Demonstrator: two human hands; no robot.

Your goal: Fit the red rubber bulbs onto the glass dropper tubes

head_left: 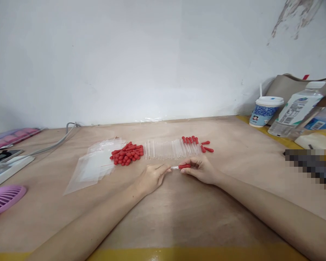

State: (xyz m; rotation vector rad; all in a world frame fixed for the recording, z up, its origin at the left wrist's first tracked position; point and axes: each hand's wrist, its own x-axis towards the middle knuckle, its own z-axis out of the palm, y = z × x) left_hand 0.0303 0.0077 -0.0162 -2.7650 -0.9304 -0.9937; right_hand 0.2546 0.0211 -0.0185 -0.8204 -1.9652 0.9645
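My left hand point(153, 178) pinches one end of a thin clear dropper tube point(174, 168). At the tube's other end is a red rubber bulb point(184, 166), pinched in the fingers of my right hand point(204, 170). How far the tube goes into the bulb I cannot tell. Just beyond my hands lies a row of clear dropper tubes point(163, 149), side by side. Several at its right end carry red bulbs point(190, 140), and a few loose red bulbs point(208, 149) lie beside them. Left of the row is a heap of red rubber bulbs point(127, 154).
Clear plastic bags point(89, 168) are spread left of the heap. A pink fan point(7, 198), a power strip point(13, 168) and a grey cable point(54, 145) are at far left. A paper cup point(265, 111), a plastic bottle point(296, 108) and a bag point(281, 85) stand at right, before the wall.
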